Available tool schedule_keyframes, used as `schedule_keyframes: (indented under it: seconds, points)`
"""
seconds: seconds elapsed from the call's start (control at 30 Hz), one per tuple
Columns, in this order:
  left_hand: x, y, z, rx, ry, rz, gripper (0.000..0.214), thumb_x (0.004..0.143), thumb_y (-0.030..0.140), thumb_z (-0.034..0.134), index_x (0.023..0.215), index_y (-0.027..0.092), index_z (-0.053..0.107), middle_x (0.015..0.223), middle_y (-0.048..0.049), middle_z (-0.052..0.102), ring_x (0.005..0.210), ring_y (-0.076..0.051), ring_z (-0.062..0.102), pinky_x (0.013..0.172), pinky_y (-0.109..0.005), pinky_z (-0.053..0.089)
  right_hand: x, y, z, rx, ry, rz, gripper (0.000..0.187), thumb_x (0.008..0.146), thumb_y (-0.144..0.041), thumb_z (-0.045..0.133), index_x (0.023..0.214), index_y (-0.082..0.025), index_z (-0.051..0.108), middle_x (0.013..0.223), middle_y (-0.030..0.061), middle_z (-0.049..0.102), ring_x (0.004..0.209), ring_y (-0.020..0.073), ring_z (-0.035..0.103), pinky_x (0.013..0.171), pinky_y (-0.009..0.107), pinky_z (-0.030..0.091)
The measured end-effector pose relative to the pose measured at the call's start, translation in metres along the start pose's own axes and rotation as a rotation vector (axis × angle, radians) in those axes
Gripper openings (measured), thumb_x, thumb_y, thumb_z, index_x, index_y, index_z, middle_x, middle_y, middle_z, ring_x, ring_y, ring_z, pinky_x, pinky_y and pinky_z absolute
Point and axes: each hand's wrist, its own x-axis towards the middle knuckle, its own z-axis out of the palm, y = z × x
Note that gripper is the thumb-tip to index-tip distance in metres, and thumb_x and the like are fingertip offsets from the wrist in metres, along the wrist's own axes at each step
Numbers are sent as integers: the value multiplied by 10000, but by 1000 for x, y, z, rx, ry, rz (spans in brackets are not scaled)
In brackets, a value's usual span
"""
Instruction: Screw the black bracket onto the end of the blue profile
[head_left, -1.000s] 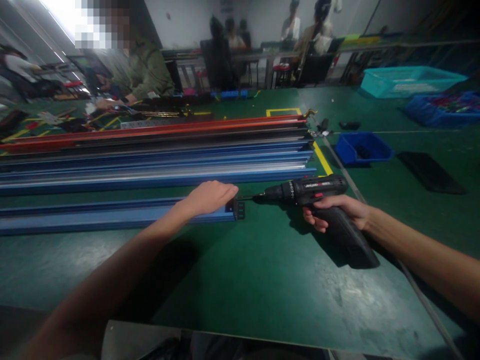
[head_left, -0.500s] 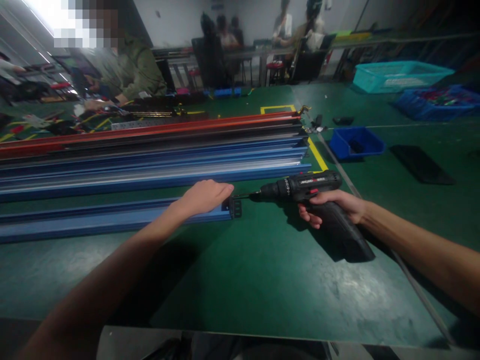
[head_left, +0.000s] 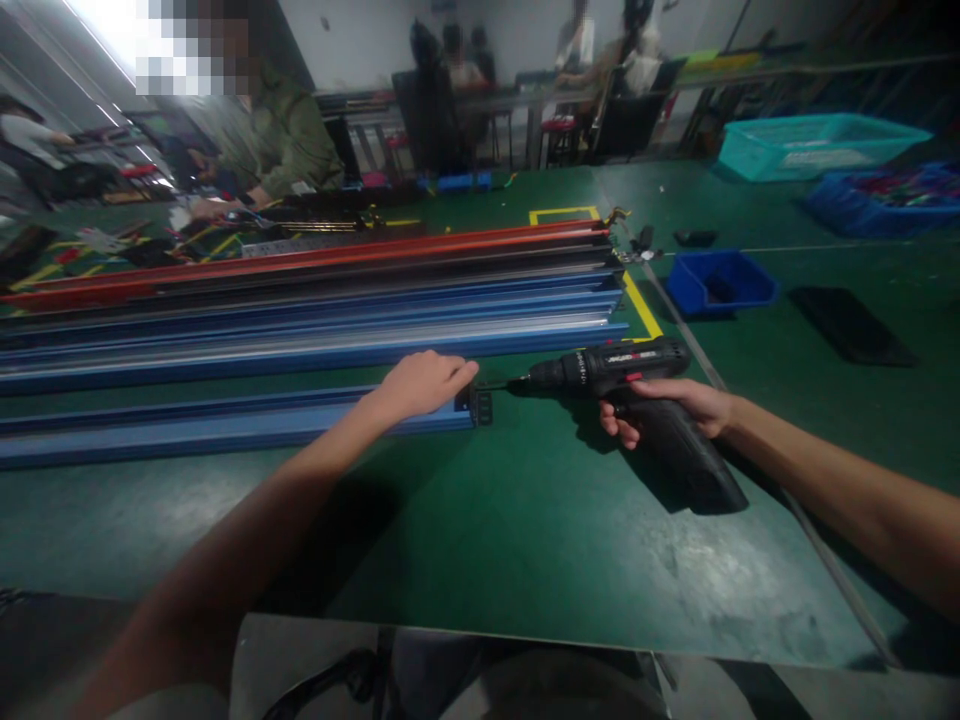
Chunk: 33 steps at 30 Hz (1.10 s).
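A long blue metal rail [head_left: 187, 425] lies across the green table [head_left: 525, 540]. My left hand [head_left: 424, 383] presses flat on the rail's right end, next to a small black end piece [head_left: 482, 405]. My right hand [head_left: 675, 405] grips a black cordless drill [head_left: 637, 400] by its handle. The drill lies level and its bit points left, with the tip at the black end piece.
Behind the single rail sits a stack of blue, grey, black and red rails [head_left: 315, 300]. A small blue bin [head_left: 720, 282], a black flat pad [head_left: 851, 325], a teal crate [head_left: 817, 145] and a blue crate [head_left: 892, 200] stand to the right. A person in a green jacket [head_left: 289, 140] works at the far left.
Hands, drill and rail keep nearly the same pose; the whole scene shifts slightly in the picture as my head moves.
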Motion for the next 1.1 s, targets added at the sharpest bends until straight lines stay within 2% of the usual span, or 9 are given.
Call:
schedule_keyframes:
  seconds: [0.13, 0.33, 0.47, 0.67, 0.9, 1.1]
  points:
    - [0, 0, 0, 3, -6, -9, 774, 1347, 618, 311, 1363, 209, 968, 1338, -207, 981, 1134, -406, 924, 953, -459, 688, 0, -1, 0, 1, 8, 18, 468, 1227, -557, 902, 1326, -100, 923, 1235, 178, 902, 992, 216, 832, 972, 323, 730]
    - [1, -1, 0, -8, -9, -14, 766, 1344, 642, 331, 1365, 221, 970, 1302, -184, 981, 1129, -392, 922, 974, -440, 684, -3, -2, -1, -15, 24, 26, 428, 1234, -533, 873, 1334, -119, 905, 1244, 168, 887, 980, 217, 801, 982, 343, 710]
    - [1, -1, -1, -5, -12, -30, 778, 1331, 651, 336, 1344, 223, 985, 1232, -182, 982, 1094, -404, 924, 982, -455, 691, -3, -1, -1, -32, 26, 6, 447, 1197, -544, 920, 1319, -114, 899, 1225, 161, 884, 955, 208, 785, 953, 337, 713]
    - [1, -3, 1, 9, -13, -40, 787, 1335, 652, 325, 1391, 233, 990, 1344, -187, 988, 1151, -412, 927, 1006, -450, 693, -3, 0, -1, -27, 11, -9, 516, 1120, -557, 1014, 1317, -92, 911, 1237, 167, 888, 972, 200, 785, 963, 333, 715]
    - [0, -3, 2, 20, -18, -30, 756, 1334, 626, 339, 1421, 253, 991, 1318, -168, 995, 1126, -385, 930, 972, -421, 681, -4, 3, -5, -32, 23, 20, 444, 1082, -436, 1019, 1371, -117, 907, 1230, 150, 910, 970, 212, 846, 951, 343, 743]
    - [-1, -1, 0, 38, -43, -41, 767, 1331, 625, 333, 1372, 242, 996, 1288, -188, 990, 1116, -421, 927, 966, -467, 682, -5, 2, -3, -13, 11, 47, 372, 1101, -382, 989, 1373, -143, 906, 1265, 129, 925, 994, 209, 882, 997, 361, 768]
